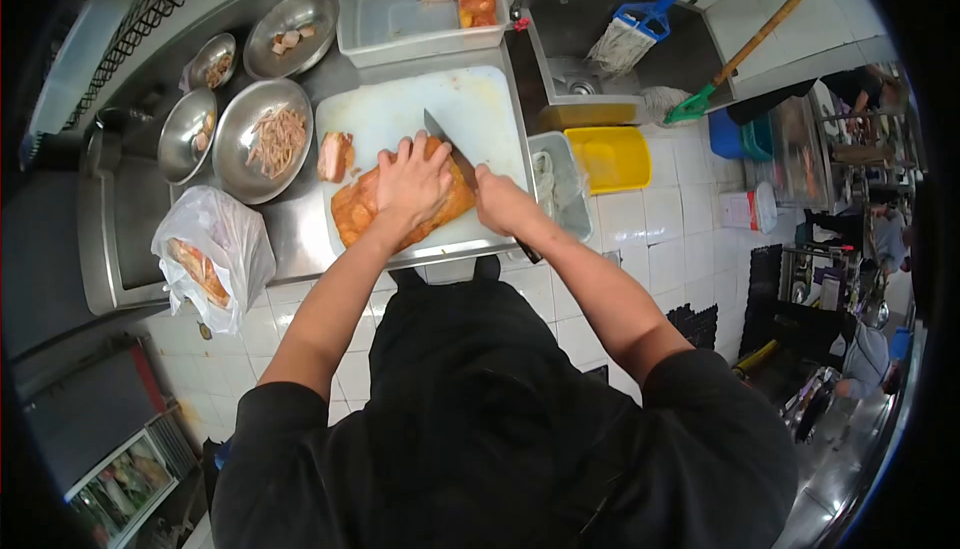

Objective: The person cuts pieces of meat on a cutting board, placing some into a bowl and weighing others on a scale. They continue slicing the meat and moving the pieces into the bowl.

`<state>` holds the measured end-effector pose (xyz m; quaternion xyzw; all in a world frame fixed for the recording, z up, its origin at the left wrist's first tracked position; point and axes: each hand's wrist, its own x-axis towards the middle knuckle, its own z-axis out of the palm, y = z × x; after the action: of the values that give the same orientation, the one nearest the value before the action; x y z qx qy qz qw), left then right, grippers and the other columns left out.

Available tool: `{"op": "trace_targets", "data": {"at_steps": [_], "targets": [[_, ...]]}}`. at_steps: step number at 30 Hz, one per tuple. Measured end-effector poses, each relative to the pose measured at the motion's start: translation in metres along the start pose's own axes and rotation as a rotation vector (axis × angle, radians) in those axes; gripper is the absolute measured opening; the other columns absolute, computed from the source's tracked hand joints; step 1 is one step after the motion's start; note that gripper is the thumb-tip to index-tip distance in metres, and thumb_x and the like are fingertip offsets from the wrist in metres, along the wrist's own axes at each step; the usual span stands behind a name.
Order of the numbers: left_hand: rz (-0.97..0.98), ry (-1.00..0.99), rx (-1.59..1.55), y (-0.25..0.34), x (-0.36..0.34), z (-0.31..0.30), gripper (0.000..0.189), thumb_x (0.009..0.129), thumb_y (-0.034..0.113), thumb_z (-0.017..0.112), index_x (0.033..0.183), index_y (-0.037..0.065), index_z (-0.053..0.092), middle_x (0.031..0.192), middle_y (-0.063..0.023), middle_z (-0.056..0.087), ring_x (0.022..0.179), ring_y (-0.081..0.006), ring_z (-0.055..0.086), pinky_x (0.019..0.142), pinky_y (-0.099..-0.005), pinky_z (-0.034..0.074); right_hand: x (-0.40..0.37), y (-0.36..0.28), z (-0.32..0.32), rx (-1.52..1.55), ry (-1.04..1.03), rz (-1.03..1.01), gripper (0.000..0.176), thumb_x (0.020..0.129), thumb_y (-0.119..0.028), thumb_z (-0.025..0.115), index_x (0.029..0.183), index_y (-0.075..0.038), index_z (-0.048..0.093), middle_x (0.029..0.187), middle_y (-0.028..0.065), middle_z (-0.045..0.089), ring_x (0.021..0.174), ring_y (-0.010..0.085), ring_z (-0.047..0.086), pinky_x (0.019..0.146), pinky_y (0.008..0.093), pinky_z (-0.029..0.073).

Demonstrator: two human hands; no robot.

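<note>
Fingers apart, my left hand point(414, 181) presses the meat point(356, 211); my right hand point(504, 201) clamps the knife point(458, 154) slanting beside them.

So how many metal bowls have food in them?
4: a big back bowl beside the plastic tub, a small bowl left of that, a medium bowl in front, and a big front bowl beside the cutting board.

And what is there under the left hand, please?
A browned slab of meat, resting on the white cutting board. The part directly beneath the left hand is covered and cannot be seen.
</note>
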<state>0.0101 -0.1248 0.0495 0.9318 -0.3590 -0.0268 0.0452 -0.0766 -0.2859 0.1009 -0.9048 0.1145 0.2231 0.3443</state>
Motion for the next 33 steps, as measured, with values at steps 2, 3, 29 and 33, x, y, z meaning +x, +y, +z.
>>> {"op": "trace_targets", "data": {"at_steps": [2,3,29,33], "targets": [[-0.004,0.013,0.022,0.002,-0.002,-0.001,0.04,0.097,0.038,0.048,0.133,0.022,0.055,0.142,-0.0129,0.048,0.125,-0.0288,0.046,0.098,-0.0538,0.035,-0.022,0.013,0.002,0.001,0.0,0.01,0.028,0.089,0.001,0.047,0.116,0.01,0.049,0.103,0.0404,0.065,0.105,0.0534,0.064,0.093,0.0569,0.049],[-0.013,0.018,0.039,0.003,-0.001,-0.001,0.039,0.097,0.038,0.048,0.131,0.021,0.056,0.141,-0.0127,0.049,0.122,-0.0284,0.047,0.096,-0.0524,0.036,-0.039,0.017,0.003,0.002,-0.01,0.024,0.027,0.088,0.003,0.047,0.115,0.009,0.048,0.101,0.0402,0.065,0.103,0.0531,0.064,0.092,0.0573,0.049],[-0.036,0.155,-0.02,0.002,-0.003,0.007,0.03,0.101,0.038,0.049,0.125,0.021,0.057,0.137,-0.0137,0.05,0.124,-0.0309,0.047,0.1,-0.0534,0.035,-0.041,0.059,-0.008,0.098,0.388,-0.069,0.027,0.095,-0.009,0.052,0.118,0.003,0.047,0.091,0.0358,0.067,0.09,0.054,0.066,0.081,0.0615,0.051],[-0.025,0.145,-0.053,0.003,-0.003,0.005,0.029,0.102,0.037,0.048,0.125,0.021,0.058,0.136,-0.0143,0.051,0.125,-0.0312,0.047,0.101,-0.0531,0.034,-0.031,0.072,0.015,-0.106,0.231,0.045,0.024,0.094,-0.007,0.047,0.115,0.003,0.047,0.09,0.0334,0.069,0.088,0.0513,0.068,0.078,0.0609,0.053]]}}
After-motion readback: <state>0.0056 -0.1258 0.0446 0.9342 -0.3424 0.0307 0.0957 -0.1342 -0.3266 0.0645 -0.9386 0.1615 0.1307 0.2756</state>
